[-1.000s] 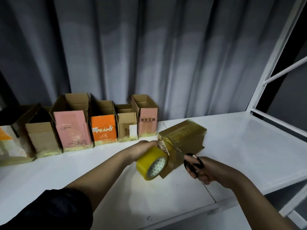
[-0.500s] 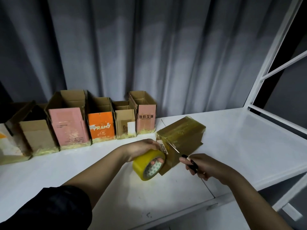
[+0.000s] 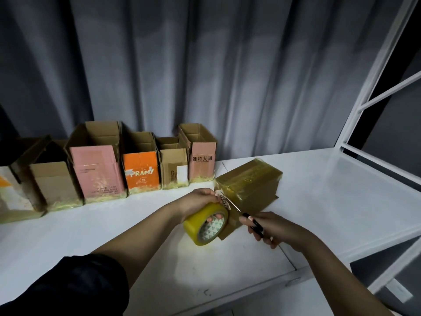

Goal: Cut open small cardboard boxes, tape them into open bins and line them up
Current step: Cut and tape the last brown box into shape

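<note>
A small brown cardboard box (image 3: 252,183), wrapped in yellowish tape, lies on its side on the white table (image 3: 330,201). My left hand (image 3: 197,201) grips a yellow tape roll (image 3: 206,224) just in front of the box, fingers hooked through its core. A strip of tape runs from the roll to the box. My right hand (image 3: 271,226) holds black-handled scissors (image 3: 249,221), their blades closed and pointing at that strip. A row of several open cardboard bins (image 3: 141,165) stands along the curtain at the back left.
A grey curtain (image 3: 205,76) hangs behind the table. A white metal shelf frame (image 3: 376,92) rises at the right, with a lower shelf (image 3: 387,258) beyond the table's right edge. A seam (image 3: 287,258) crosses the tabletop near my right wrist.
The scissor handles have closed in my right hand and the blades have come together at the tape strip. My left hand has lowered the roll slightly toward me.
</note>
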